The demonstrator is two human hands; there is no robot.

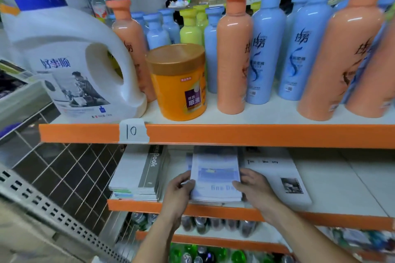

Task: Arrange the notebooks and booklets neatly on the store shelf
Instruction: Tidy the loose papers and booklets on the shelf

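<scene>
Altogether three stacks [136, 173]; left hand [181, 187], right hand [254, 188] on middle stack [215, 177].

On the middle shelf [346, 190], the left grip [178, 188] and right grip [254, 188] hold a stack of blue booklets [215, 174] by its two side edges (thumbs on the top cover). A pile of grey notebooks [136, 175] lies just left of it, a white booklet [284, 179] just right.

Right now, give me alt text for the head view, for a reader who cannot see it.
A left hand and a right hand grip the sides of a stack of blue booklets on a store shelf, between a grey notebook pile and a white booklet. The shelf above holds shampoo bottles, an orange jar and a white detergent jug.
</scene>
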